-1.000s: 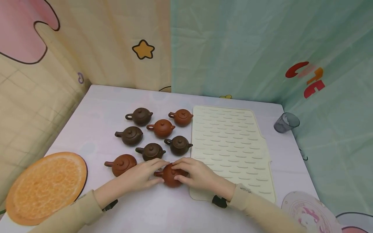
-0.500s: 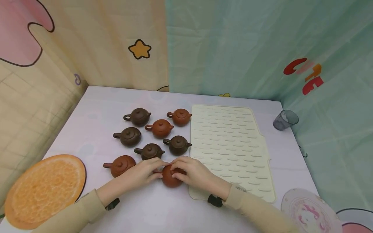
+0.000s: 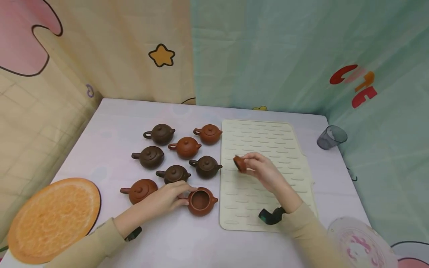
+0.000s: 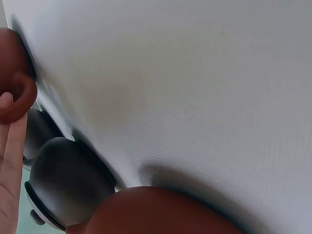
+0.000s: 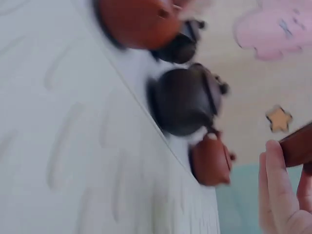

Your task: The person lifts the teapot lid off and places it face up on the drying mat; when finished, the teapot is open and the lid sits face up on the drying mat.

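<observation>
A reddish-brown clay teapot (image 3: 201,209) stands lidless on the table in front of me, its round opening facing up and its spout to the right. My left hand (image 3: 167,197) pinches its handle from the left; in the left wrist view a finger passes through the ring of the handle (image 4: 27,100). The matching teapot lid (image 3: 239,164) is tilted on edge above the cream mat (image 3: 231,219). Fingertips and thumb of my right hand (image 3: 263,169) pinch it, as the right wrist view also shows with the lid (image 5: 298,146) at its right edge.
Several lidded teapots, dark brown like this one (image 3: 206,167) and reddish like this one (image 3: 139,190), stand behind and left of the hands. A glass (image 3: 331,137) is at the far right. An orange round mat (image 3: 55,219) lies left, a pink-printed disc (image 3: 360,242) right.
My right hand has lifted the lid off the teapot and carried it right and away from me, over the mat. The left hand stays at the handle.
</observation>
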`<state>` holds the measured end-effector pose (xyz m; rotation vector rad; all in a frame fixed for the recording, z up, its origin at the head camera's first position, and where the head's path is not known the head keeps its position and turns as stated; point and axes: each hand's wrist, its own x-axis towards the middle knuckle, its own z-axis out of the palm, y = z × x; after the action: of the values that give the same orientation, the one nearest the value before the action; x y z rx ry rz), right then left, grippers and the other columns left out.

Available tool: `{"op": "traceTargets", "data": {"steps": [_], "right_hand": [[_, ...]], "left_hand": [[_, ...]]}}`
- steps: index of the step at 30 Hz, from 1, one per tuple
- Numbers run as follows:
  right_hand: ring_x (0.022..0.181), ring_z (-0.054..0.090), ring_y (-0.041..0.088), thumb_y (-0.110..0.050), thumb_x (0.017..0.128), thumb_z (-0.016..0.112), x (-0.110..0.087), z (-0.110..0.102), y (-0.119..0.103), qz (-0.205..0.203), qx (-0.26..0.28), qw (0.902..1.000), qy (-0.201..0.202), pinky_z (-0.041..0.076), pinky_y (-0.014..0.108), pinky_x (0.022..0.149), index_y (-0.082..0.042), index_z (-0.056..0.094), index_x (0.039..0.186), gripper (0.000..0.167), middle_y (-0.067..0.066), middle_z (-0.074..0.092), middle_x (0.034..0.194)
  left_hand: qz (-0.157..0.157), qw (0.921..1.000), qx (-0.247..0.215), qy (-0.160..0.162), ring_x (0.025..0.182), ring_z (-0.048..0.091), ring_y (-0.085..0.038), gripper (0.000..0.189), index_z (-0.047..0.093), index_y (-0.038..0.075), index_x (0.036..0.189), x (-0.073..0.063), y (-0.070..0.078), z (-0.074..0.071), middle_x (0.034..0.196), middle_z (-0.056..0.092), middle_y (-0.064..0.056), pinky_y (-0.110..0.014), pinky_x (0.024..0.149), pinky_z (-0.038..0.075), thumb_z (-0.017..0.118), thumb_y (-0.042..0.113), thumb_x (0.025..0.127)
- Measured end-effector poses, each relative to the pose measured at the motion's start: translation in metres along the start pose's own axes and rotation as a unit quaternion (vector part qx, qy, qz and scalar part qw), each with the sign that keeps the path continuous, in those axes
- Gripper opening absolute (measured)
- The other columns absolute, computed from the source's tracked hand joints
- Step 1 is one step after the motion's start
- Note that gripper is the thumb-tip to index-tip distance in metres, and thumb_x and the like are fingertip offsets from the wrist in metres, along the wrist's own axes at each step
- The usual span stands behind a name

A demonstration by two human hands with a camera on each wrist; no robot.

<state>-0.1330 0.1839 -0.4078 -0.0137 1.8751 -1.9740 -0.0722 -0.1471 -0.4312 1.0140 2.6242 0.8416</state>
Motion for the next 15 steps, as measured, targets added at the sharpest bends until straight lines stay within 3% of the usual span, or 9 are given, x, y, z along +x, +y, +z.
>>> {"op": "traceTargets", "data": {"steps": [2, 4, 7, 9, 12, 15], "right_hand": [[0.102, 0.065, 0.011, -0.012, 0.104, 0.046, 0.003, -0.025, -0.004, 0.007, 0.093, 0.9956, 0.007, 0.055, 0.028, 0.089, -0.012, 0.06, 0.104, 0.014, 0.0, 0.06, 0.114], [0.104, 0.068, 0.016, -0.015, 0.105, 0.045, 0.006, -0.047, -0.007, 0.008, 0.188, 0.982, 0.015, 0.055, 0.03, 0.091, -0.013, 0.058, 0.112, 0.015, 0.003, 0.058, 0.117], [0.116, 0.063, 0.022, -0.022, 0.105, 0.045, 0.014, -0.078, -0.012, -0.003, 0.258, 0.9657, 0.033, 0.051, 0.03, 0.098, -0.013, 0.044, 0.137, 0.033, 0.008, 0.05, 0.13], [0.131, 0.052, 0.027, -0.025, 0.105, 0.046, 0.02, -0.095, -0.014, -0.01, 0.258, 0.9643, 0.058, 0.045, 0.031, 0.106, -0.014, 0.025, 0.151, 0.052, 0.013, 0.037, 0.145], [0.147, 0.03, 0.03, -0.028, 0.105, 0.042, 0.031, -0.115, -0.016, -0.007, 0.197, 0.9753, 0.1, 0.035, 0.029, 0.113, -0.015, 0.004, 0.159, 0.067, 0.013, 0.013, 0.162], [0.151, 0.02, 0.027, -0.032, 0.105, 0.04, 0.043, -0.128, -0.016, 0.01, 0.151, 0.9771, 0.149, 0.031, 0.032, 0.117, -0.013, 0.005, 0.159, 0.067, 0.01, 0.004, 0.166]], "left_hand": [[-0.005, 1.0, -0.002, -0.005, 0.084, 0.059, -0.006, 0.033, 0.068, 0.007, 0.12, 0.001, 0.0, 0.0, 0.109, 0.067, -0.003, -0.023, 0.075, 0.052, 0.073, 0.014, 0.088], [-0.008, 0.9999, -0.003, -0.007, 0.084, 0.059, -0.006, 0.034, 0.068, 0.007, 0.12, 0.002, 0.001, 0.0, 0.11, 0.067, -0.003, -0.023, 0.076, 0.053, 0.073, 0.014, 0.088], [-0.01, 0.9999, -0.002, -0.006, 0.084, 0.06, -0.006, 0.034, 0.068, 0.007, 0.12, 0.002, 0.001, 0.0, 0.109, 0.067, -0.003, -0.023, 0.075, 0.053, 0.074, 0.014, 0.087], [-0.008, 1.0, -0.001, -0.004, 0.085, 0.061, -0.007, 0.034, 0.068, 0.007, 0.119, 0.002, 0.001, 0.0, 0.109, 0.068, -0.003, -0.024, 0.076, 0.053, 0.074, 0.014, 0.087], [-0.007, 1.0, 0.0, -0.003, 0.086, 0.061, -0.01, 0.033, 0.069, 0.006, 0.119, 0.002, 0.001, 0.001, 0.107, 0.067, -0.003, -0.025, 0.076, 0.053, 0.074, 0.013, 0.087], [-0.004, 1.0, 0.005, 0.002, 0.09, 0.063, -0.013, 0.033, 0.069, 0.006, 0.118, 0.002, 0.001, 0.001, 0.106, 0.068, -0.003, -0.027, 0.079, 0.054, 0.074, 0.013, 0.086]]}}
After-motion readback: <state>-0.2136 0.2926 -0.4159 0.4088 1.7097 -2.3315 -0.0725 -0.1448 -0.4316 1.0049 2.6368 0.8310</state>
